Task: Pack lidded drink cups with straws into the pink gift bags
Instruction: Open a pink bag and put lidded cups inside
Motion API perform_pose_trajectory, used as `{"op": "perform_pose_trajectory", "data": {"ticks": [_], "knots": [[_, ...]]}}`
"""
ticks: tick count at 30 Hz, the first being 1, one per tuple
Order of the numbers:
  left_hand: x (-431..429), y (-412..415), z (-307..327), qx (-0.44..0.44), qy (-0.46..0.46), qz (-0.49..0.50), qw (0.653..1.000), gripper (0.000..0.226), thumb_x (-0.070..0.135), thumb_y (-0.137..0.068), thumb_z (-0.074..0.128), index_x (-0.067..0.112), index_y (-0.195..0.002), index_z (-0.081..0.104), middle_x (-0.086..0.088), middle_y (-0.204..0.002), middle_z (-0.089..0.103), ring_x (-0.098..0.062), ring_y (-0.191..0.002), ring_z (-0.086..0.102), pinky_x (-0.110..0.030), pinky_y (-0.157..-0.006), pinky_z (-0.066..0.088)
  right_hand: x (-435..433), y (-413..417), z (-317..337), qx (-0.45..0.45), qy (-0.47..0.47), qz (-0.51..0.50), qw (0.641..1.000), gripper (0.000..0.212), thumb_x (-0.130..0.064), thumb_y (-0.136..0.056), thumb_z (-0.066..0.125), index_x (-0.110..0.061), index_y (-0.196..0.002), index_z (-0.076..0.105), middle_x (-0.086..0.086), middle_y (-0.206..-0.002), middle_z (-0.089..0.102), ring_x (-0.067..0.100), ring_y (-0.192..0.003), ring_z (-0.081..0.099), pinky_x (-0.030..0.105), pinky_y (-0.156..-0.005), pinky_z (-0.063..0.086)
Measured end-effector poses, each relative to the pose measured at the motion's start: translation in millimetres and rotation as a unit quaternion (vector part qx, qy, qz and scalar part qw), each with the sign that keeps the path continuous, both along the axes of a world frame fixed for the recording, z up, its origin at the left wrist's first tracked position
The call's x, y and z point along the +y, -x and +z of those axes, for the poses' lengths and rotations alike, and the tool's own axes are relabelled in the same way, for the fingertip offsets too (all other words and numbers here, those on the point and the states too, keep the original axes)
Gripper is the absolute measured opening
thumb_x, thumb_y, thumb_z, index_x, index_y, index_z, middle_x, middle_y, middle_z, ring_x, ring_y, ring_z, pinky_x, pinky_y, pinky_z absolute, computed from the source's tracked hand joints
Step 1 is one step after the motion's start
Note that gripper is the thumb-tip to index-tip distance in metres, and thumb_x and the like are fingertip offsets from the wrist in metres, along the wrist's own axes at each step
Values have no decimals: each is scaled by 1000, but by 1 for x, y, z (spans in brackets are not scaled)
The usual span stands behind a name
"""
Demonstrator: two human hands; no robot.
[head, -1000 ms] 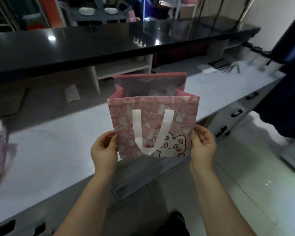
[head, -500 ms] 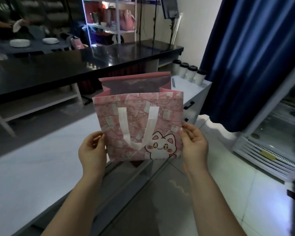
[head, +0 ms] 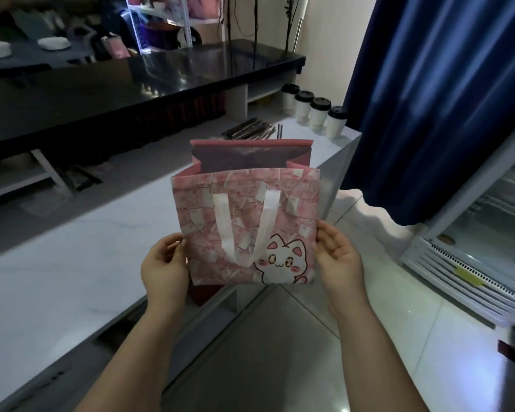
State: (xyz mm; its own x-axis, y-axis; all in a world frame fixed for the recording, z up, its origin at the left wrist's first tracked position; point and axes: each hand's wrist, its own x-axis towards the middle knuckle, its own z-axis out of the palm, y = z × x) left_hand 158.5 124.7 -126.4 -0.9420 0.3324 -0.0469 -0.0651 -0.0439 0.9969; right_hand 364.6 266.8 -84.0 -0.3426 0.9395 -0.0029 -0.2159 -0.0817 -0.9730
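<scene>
Bag (head: 244,227) is up in the air, upright, mouth open at the top, held btwn both hands over the counter's (head: 72,278) near edge, towards its right end. It doesn't rest on the counter.

L hand (head: 164,269) grips the bag's left edge low down, fingers curled in at the side w/ the tips on the paper. R hand (head: 339,263) pinches the right edge at about the same height: thumb on the front face, fingers behind. So the bag sits squarely btwn the two hands, its bottom corners level w/ the palms and most of it above them.

White handle (head: 244,230) hangs flat down the front face; cat print (head: 283,266) at the bottom right, just beside the R hand.

Four lidded cups (head: 318,113) stand in a row at the counter's far right corner, well apart from the bag. Straws (head: 250,132), a dark bundle, lie by the far edge, left of the cups, partly hidden behind the bag's back rim.

Blue curtain (head: 443,99) hangs at right, past the counter's end.
</scene>
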Motion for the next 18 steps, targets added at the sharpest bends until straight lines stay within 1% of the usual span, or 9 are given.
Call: {"op": "perform_pose_trajectory", "data": {"ticks": [2, 5, 9, 11, 14, 16, 18], "knots": [[16, 5, 0, 2, 2, 1, 1000, 13, 15, -94, 63, 25, -92, 72, -4, -93, 72, -25, -91, 71, -47, -81, 59, 21, 11, -6, 8, 13, -4, 1000, 33, 4, -89, 62, -22, -109, 66, -11, -97, 75, 5, -90, 70, 20, -66, 56], [39, 24, 2, 4, 1, 11, 1000, 18, 15, -94, 64, 29, -87, 72, -1, -88, 73, -23, -87, 71, -40, -76, 60, 51, 35, -18, 13, 30, -16, 999, 32, 2, -88, 65, -19, -113, 66, -4, -102, 74, 10, -93, 71, 22, -67, 57], [79, 72, -2, -9, -16, 23, 1000, 19, 10, -93, 64, 26, -87, 73, -1, -87, 74, -18, -85, 72, -35, -74, 61, 94, 82, -24, 9, 24, 3, 1000, 31, 6, -90, 60, -16, -112, 66, -3, -102, 75, 11, -92, 71, 22, -67, 57], [105, 99, -5, -32, -30, 27, 999, 15, 9, -92, 65, 21, -90, 74, -2, -88, 74, -19, -86, 72, -37, -75, 61, 117, 114, -23, 5, 20, 2, 1000, 28, 5, -90, 60, -16, -108, 67, -4, -98, 75, 10, -89, 72, 22, -67, 57], [144, 145, -6, -53, -45, 44, 997, 19, 8, -92, 65, 24, -88, 75, -1, -90, 75, -20, -89, 72, -38, -78, 60, 154, 166, -14, -13, 11, 0, 1000, 19, 1, -89, 63, -15, -98, 68, -1, -91, 76, 13, -84, 71, 27, -68, 59], [164, 179, -4, -49, -51, 55, 996, 24, 8, -91, 66, 29, -84, 76, 0, -90, 75, -21, -90, 72, -40, -80, 59, 180, 200, -6, -19, 5, 8, 1000, 17, 1, -89, 64, -15, -93, 68, -1, -87, 75, 13, -80, 71, 24, -66, 58], [183, 213, 0, -24, -47, 62, 997, 26, 11, -91, 67, 34, -83, 76, 1, -91, 75, -20, -92, 72, -41, -82, 58, 205, 232, 0, -18, 2, 18, 1000, 17, 2, -90, 63, -15, -90, 67, -2, -84, 74, 10, -77, 70, 19, -64, 55]]}}
